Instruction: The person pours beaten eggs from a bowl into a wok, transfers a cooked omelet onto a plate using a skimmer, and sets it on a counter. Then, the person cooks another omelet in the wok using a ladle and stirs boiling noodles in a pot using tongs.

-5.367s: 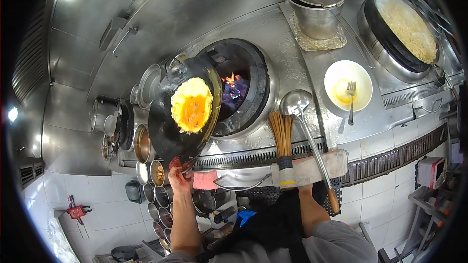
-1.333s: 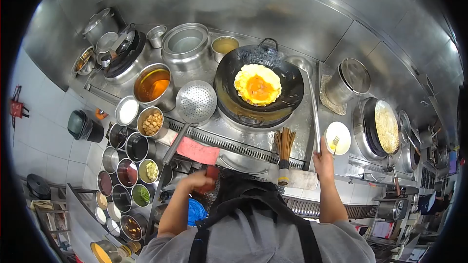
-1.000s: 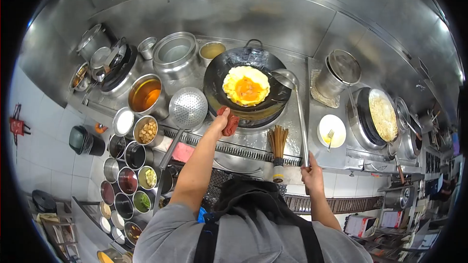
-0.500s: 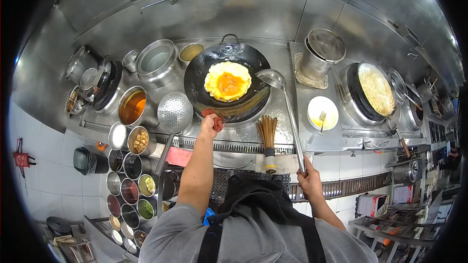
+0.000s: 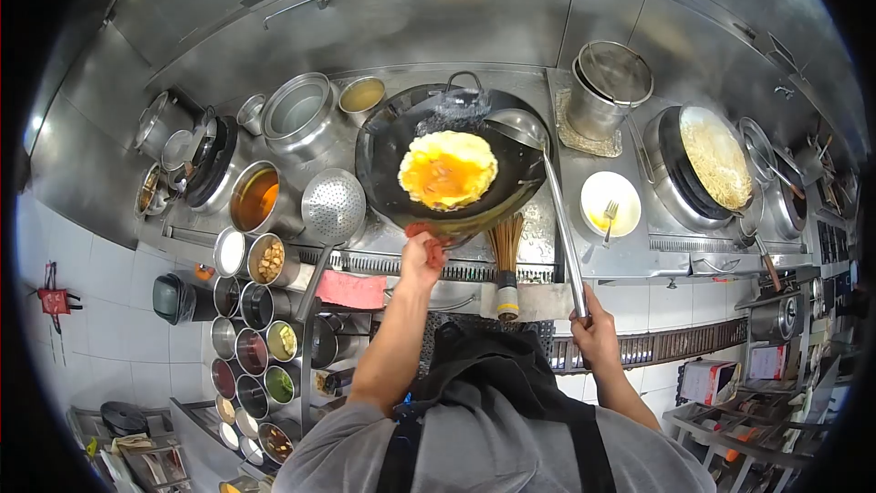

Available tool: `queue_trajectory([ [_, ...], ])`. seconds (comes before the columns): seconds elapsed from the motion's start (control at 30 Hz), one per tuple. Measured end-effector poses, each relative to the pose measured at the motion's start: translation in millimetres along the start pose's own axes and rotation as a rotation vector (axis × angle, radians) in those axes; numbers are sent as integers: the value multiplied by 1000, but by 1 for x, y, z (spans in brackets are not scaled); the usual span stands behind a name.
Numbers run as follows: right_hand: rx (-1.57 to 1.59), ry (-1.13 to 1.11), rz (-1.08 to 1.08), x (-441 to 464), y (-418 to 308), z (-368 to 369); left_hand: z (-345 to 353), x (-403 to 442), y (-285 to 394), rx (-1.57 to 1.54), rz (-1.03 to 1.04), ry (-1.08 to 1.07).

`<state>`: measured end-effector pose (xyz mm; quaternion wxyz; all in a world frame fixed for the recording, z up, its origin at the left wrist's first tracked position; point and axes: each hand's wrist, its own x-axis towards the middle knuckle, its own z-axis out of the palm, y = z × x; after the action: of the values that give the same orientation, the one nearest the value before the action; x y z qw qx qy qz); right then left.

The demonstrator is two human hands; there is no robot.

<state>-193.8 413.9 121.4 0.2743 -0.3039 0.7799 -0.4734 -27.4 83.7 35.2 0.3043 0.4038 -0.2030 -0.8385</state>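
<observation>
My left hand point(image 5: 422, 257) is closed on a red cloth point(image 5: 429, 236) at the near rim of a black wok point(image 5: 388, 173), whose near handle is hidden. Inside the wok lies a round yellow egg point(image 5: 447, 171) with a runny orange centre. My right hand point(image 5: 596, 329) grips the end of a long-handled ladle point(image 5: 564, 228). The ladle's bowl point(image 5: 517, 128) is over the right side of the wok, to the right of the egg. A bamboo brush point(image 5: 506, 265) stands just below the wok's near right edge.
Left of the wok are a perforated skimmer point(image 5: 334, 207), a pot of orange liquid point(image 5: 256, 200) and several ingredient tins point(image 5: 252, 351). On the right are a white bowl point(image 5: 620, 192) with a fork, a pot with a strainer point(image 5: 598, 100) and a pan of noodles point(image 5: 716, 160).
Since half a second ago, the wok and my left hand have shifted right and nearer me, over the brush top. The egg has slid and its orange centre has spread. The ladle bowl sits farther over the wok.
</observation>
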Motion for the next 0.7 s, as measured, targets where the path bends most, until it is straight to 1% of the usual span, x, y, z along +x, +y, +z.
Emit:
queue_trajectory([
  [0.1, 36, 0, 20, 3, -11, 3, 3, 30, -13, -141, 37, 45],
  [0.2, -3, -13, 54, 0, -6, 4, -25, 47, -12, -112, 35, 24],
  [0.23, -12, -13, 39, -1, -5, 4, -41, 51, -8, -58, 42, 8],
  [0.27, -10, -19, 41, -4, -1, 3, -39, 35, -2, -70, 151, -29],
  [0.33, -145, -19, 1, -4, 7, 2, -35, 20, 13, 41, 267, 123],
  [0.4, -167, -50, 10, -2, 6, -2, -35, 5, 28, 45, 271, 153],
  [0.47, -154, -124, 54, 4, 6, -5, -28, 2, 44, 66, 202, 155],
  [0.6, -170, -161, 22, 19, 6, 2, -24, 35, 46, 54, 267, 202],
  [0.63, -138, -166, -25, 23, 7, 6, -33, 47, 45, 27, 234, 151],
  [0.67, -107, -170, -71, 26, 8, 10, -32, 49, 45, 17, 236, 147],
  [0.7, -64, -180, -31, 28, 9, 14, -30, 52, 45, 30, 218, 174],
])
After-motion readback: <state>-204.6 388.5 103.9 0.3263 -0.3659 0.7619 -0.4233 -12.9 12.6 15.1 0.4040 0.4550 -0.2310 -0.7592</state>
